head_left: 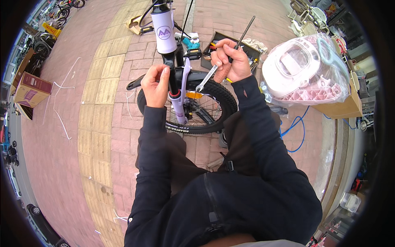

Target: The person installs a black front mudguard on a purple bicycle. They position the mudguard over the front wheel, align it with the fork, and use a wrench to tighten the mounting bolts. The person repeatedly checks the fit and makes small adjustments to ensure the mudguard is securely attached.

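In front of me stands a bicycle's front end, with a lilac head tube (163, 35), a lilac and black fork (178, 108) and a black knobby tire (224, 99). My left hand (155, 86) is beside the fork's top, thumb and fingers pinched together; whatever lies between them is hidden. Raised to the right of the fork, my right hand (233, 61) is closed around two tools. One is a silver wrench (207, 79), its open jaw pointing down toward the tire. The other looks like a screwdriver (246, 33), its long dark shaft pointing up and away, with a reddish handle below.
Beyond my right hand lies an open toolbox (209, 61). Plastic-wrapped white and pink goods (302, 72) rest on a cardboard box (343, 108) at right, near a blue hose (303, 128). Farther left are cardboard cartons (33, 88) and white strips (59, 105) on the brick paving.
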`<action>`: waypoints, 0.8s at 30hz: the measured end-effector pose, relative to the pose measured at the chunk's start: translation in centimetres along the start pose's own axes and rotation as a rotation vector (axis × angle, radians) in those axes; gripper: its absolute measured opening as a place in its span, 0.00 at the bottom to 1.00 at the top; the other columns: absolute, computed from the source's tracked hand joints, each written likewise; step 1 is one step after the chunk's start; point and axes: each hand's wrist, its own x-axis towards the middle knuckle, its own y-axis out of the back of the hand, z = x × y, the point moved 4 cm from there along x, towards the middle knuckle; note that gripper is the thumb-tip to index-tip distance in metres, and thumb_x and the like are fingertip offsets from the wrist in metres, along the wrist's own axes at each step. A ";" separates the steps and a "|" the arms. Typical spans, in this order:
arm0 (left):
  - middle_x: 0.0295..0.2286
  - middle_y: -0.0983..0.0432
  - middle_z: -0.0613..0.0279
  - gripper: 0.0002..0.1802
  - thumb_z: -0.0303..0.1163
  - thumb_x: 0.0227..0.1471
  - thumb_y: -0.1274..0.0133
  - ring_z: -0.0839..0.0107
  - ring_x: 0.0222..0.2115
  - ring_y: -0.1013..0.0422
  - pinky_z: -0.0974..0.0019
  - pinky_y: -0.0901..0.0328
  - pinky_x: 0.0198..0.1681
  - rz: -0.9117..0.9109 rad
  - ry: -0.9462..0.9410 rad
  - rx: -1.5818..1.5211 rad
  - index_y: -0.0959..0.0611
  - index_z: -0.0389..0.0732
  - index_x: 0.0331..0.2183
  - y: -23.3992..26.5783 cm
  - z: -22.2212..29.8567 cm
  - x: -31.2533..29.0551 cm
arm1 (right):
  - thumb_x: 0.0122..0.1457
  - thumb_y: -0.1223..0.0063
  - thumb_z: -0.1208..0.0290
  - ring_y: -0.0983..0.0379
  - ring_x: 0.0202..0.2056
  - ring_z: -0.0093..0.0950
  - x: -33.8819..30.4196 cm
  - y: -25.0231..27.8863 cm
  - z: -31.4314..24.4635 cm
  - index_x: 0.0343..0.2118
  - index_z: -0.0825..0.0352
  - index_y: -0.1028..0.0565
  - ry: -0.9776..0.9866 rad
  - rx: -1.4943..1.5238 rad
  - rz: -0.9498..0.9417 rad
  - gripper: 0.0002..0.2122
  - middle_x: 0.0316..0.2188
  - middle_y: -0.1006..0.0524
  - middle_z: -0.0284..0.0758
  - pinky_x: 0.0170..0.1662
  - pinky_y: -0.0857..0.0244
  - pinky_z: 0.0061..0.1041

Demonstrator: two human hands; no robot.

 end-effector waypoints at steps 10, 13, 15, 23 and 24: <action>0.29 0.27 0.56 0.28 0.32 0.49 0.43 0.73 0.26 0.28 0.72 0.30 0.31 -0.471 0.387 -0.905 0.32 0.34 0.50 -5.9 3.0 -5.3 | 0.59 0.56 0.69 0.36 0.22 0.28 -1.2 -0.8 2.3 0.35 0.71 0.27 0.109 0.171 0.066 0.10 0.13 0.37 0.31 0.22 0.40 0.23; 0.30 0.26 0.57 0.23 0.19 0.46 0.44 0.72 0.25 0.28 0.70 0.29 0.31 -0.281 0.374 -0.861 0.28 0.33 0.47 -6.7 2.6 -7.2 | 0.60 0.57 0.68 0.37 0.24 0.27 -3.2 -0.8 3.1 0.36 0.68 0.26 0.107 0.253 0.088 0.09 0.13 0.38 0.30 0.25 0.40 0.24; 0.30 0.25 0.59 0.20 0.21 0.49 0.46 0.74 0.23 0.28 0.71 0.30 0.29 -0.152 0.418 -0.903 0.27 0.33 0.46 -7.4 2.3 -8.0 | 0.60 0.56 0.68 0.39 0.24 0.26 -4.4 -0.9 4.0 0.36 0.67 0.27 0.106 0.270 0.132 0.09 0.13 0.40 0.29 0.25 0.41 0.24; 0.21 0.26 0.66 0.13 0.32 0.57 0.52 0.84 0.19 0.36 0.81 0.41 0.23 -0.041 0.183 -0.385 0.20 0.31 0.36 -2.5 4.9 -2.8 | 0.63 0.60 0.59 0.29 0.40 0.31 -7.9 1.5 3.0 0.49 0.67 0.34 -0.142 0.038 0.382 0.18 0.36 0.27 0.33 0.26 0.36 0.19; 0.21 0.26 0.66 0.16 0.36 0.59 0.55 0.84 0.19 0.36 0.81 0.42 0.23 -0.048 0.170 -0.338 0.20 0.32 0.36 -1.4 4.8 -0.9 | 0.63 0.62 0.58 0.28 0.38 0.30 -8.3 2.5 2.5 0.47 0.67 0.33 -0.166 0.009 0.439 0.18 0.35 0.27 0.33 0.26 0.36 0.20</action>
